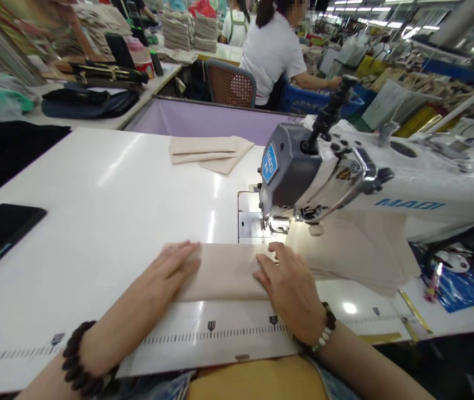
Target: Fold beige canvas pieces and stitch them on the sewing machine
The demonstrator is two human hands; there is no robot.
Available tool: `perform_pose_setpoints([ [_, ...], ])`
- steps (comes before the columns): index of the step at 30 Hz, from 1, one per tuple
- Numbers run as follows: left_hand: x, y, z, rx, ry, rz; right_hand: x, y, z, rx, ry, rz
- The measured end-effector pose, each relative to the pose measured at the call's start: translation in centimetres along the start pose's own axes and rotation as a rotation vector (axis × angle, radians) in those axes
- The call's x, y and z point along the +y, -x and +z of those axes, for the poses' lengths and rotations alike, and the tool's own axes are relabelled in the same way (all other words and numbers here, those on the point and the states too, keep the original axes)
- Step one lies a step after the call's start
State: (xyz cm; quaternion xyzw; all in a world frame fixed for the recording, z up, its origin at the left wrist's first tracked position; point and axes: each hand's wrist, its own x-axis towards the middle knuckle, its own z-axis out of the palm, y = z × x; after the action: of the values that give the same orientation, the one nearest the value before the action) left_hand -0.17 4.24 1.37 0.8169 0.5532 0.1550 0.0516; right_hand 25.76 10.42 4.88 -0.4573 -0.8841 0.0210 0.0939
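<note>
A folded strip of beige fabric (228, 272) lies flat on the white table in front of the sewing machine (290, 172). My left hand (174, 266), slightly blurred, rests on the strip's left end with its fingers stretched out. At the other end, my right hand (287, 283) has bent fingers and thumb closed on the strip near its upper edge, just below the machine's needle plate (250, 225). To the right, under the machine arm, is a stack of beige fabric pieces (353, 250), partly hidden by that hand.
Folded beige pieces (207, 153) lie at the table's far edge. A black phone (3, 233) is on the left, near dark cloth (11, 155). A ruler scale (237, 334) runs along the front edge. Beyond the table, a person in white (272, 50) reaches toward a blue basket (307, 100).
</note>
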Motion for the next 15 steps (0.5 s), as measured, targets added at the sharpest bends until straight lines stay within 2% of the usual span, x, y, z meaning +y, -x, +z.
perform_pose_setpoints([
  [2,0.2,-0.7,-0.2,-0.119,0.043,0.055,-0.1,-0.2,0.3,0.02,-0.03,-0.188],
  [5,1.9,-2.3,-1.1,-0.147,-0.007,-0.018,-0.5,-0.7,0.9,-0.016,-0.092,-0.399],
  [10,5.9,-4.9,-1.8,-0.195,-0.239,-0.131,-2.0,-1.3,0.7,-0.042,-0.089,-0.367],
  [13,6.9,-5.1,-1.3,-0.158,-0.274,-0.174,-2.6,-1.0,0.6,-0.018,-0.104,-0.348],
  [15,6.8,-4.8,-0.8,-0.125,-0.277,-0.181,-2.7,-0.6,1.5,0.041,-0.088,-0.33],
])
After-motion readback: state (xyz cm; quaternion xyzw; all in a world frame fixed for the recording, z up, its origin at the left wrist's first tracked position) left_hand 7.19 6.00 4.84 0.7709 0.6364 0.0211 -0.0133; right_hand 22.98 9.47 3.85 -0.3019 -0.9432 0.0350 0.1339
